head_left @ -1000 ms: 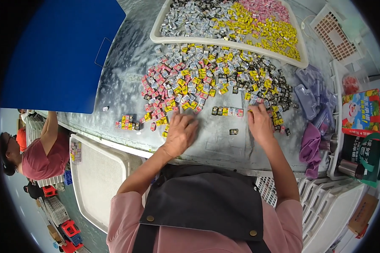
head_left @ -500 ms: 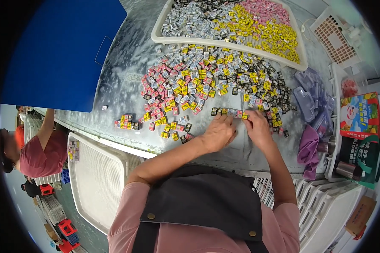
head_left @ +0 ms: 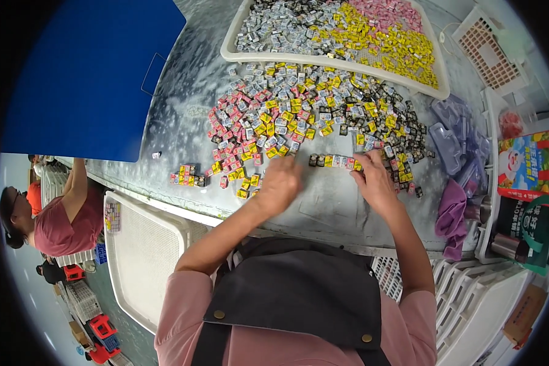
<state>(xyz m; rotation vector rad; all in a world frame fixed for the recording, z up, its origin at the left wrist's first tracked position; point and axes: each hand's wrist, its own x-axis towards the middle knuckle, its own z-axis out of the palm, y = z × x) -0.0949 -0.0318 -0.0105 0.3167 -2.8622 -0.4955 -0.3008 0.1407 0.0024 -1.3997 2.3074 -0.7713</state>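
Since half a second ago the left hand has moved left, off the short row of packets, to the near edge of the loose pile; its fingers curl down over pink and yellow packets there, and whether it grips one cannot be told. The right hand has stayed at the row's right end, fingertips pinching the last packet. Far left on the worktop lies a blue sheet; a small packet cluster sits near the edge. Behind, a white tray holds silver, yellow and pink packets. Right stand colourful printed boxes.
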